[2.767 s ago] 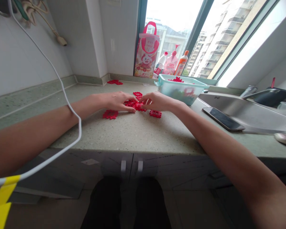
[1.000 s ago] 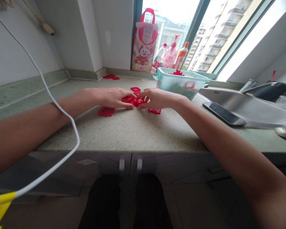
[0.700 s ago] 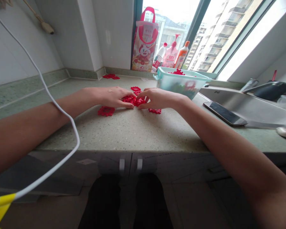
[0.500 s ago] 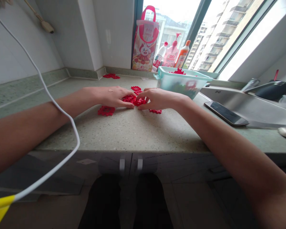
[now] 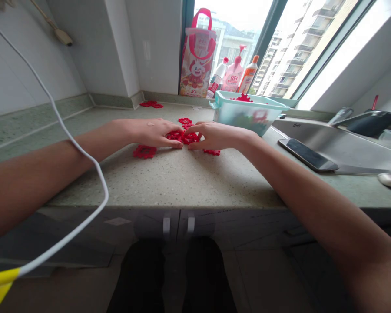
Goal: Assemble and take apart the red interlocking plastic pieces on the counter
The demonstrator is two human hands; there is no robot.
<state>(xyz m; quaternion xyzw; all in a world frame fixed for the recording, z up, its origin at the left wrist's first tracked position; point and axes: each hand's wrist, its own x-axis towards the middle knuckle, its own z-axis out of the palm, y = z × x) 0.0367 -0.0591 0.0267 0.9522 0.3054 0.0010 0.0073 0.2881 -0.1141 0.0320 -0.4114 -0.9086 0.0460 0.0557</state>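
Hand Position at the Red Pieces

The centre cluster of red pieces (image 5: 175, 136) is located on the desk (image 5: 182, 182), between the front and back edges. Both hands partly cover it; the number of pieces and their joints cannot be made out. A single piece (image 5: 211, 152) toward the front edge is partly hidden by the right hand. Contents of the tub (image 5: 237, 115), near the back edge, are blurred through its wall; red shows above the rim. The forearms are cut off by the frame, and a cable (image 5: 102, 187) crosses the left one.

Left hand (image 5: 156, 131): fingers bent over the cluster's left side, thumb apart from them and low on the near side. Right hand (image 5: 213, 134): fingers arched at the cluster's right side, thumb and forefinger apart, red visible in the gap. Contact of the hidden fingertips, and whether either hand is clamped on a piece, cannot be told.

A loose piece (image 5: 145, 151) lies just beside the left hand, toward the front edge. Flat pieces (image 5: 151, 104) lie at the back edge, well apart from the cluster.
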